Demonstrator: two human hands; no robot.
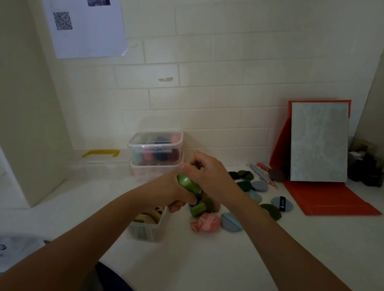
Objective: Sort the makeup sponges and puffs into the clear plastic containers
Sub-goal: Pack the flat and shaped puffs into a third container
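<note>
Looking down from the head view, we see both our hands meeting over a white counter (pixel 209 269) at the foot of a tiled wall. Our left hand (pixel 172 191) has its fingers curled round the lower part of a glossy green sponge (pixel 188 183), egg-shaped and tilted, held in the air above the counter. Our right hand (pixel 210 173) comes over the upper end of the same sponge, with thumb and forefinger pinching its tip and the other fingers curled close together.

Just below the left hand stands an open clear container (pixel 152 229) with beige and tan sponges inside. Beside it, under the hands, lies a loose pile: a green cylinder sponge (pixel 197 208), a pink marbled sponge (pixel 206 222) and a blue-grey puff (pixel 231 222). Farther right lie a dark green puff (pixel 272 210) and a grey puff with a black band (pixel 282 203); more dark puffs lie behind them.

Against the wall 2 clear containers are stacked: the top container (pixel 155 142) is lidded and full of coloured sponges, and it sits on the lower container (pixel 152 173). Left of the stack is a flat clear box with a yellow handle (pixel 101 154).

At the right a mirror (pixel 319 143) stands tilted on a red stand (pixel 332 198), with dark bottles (pixel 369 168) beside it and pens (pixel 263 173) in front. A printed sheet (pixel 81 12) hangs on the wall, and a grey cloth (pixel 0 251) lies at the lower left.
</note>
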